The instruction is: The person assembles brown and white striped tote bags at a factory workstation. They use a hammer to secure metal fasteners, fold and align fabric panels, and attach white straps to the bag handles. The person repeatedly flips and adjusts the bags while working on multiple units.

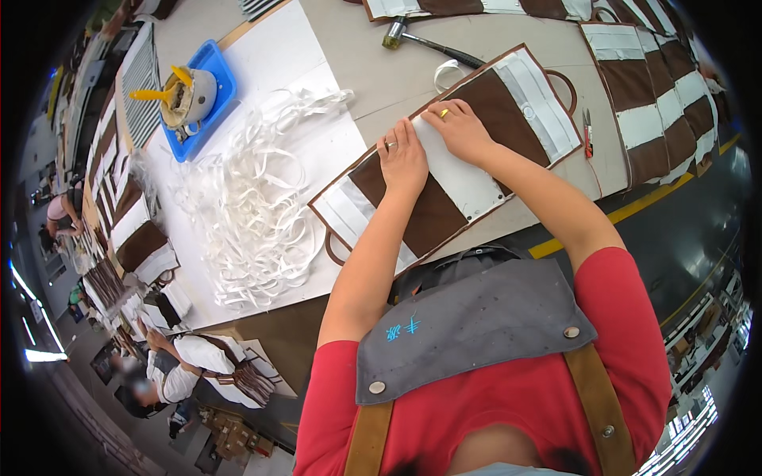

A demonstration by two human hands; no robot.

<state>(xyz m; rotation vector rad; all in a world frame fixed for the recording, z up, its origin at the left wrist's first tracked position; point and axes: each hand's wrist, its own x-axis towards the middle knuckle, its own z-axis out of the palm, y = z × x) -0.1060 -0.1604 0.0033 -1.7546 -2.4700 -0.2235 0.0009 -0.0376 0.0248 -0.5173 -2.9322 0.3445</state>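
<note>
rests left hand, fingers close together, and right hand, fingers bent, along the far edge of the brown-and-white panel beneath both, seemingly to steady it, with white ribbons heaped left of the left hand, but cannot tell if pinching.

Brown and white blocks alternate across the panel at the front edge of the pale beige bench, its loop handles brown; toward the front-left corner the ribbon heap is white; near the left edge, a bright blue tray and whitish pot; along the right edge, brown-and-white checkered pieces
</note>
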